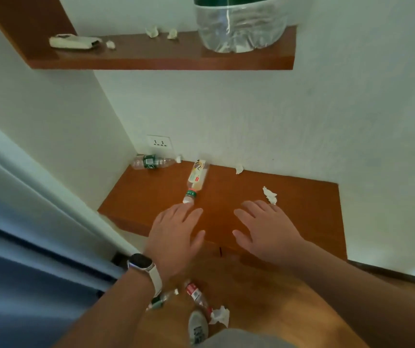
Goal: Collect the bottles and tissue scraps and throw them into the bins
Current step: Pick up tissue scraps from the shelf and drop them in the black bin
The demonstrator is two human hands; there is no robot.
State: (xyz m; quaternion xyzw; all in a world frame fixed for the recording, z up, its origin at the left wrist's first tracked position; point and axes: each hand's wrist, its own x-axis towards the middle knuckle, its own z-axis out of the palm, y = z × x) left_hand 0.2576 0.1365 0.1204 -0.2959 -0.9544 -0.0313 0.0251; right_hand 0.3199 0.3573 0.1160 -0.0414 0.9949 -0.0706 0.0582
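Note:
My left hand (pixel 176 232) hovers open over the wooden desk (pixel 301 209), fingertips just short of the cap of a yellow-labelled bottle (pixel 196 179) lying there. My right hand (pixel 264 227) is open too, next to a tissue scrap (pixel 269 195). A green-labelled bottle (pixel 152 162) lies in the back left corner with a tissue scrap (pixel 178 159) at its cap. Another scrap (pixel 239 169) sits by the wall. On the floor lie a red-labelled bottle (pixel 196 295), a green-capped bottle (pixel 160 301) and a tissue (pixel 220 316).
An upper wooden shelf (pixel 163 59) carries a large clear bottle (pixel 241 23), several tissue scraps (pixel 152 31) and a white flat object (pixel 73 41). A wall socket (pixel 159 142) is above the desk. A blue curtain (pixel 13 247) hangs at left. My shoe (pixel 197 327) is below.

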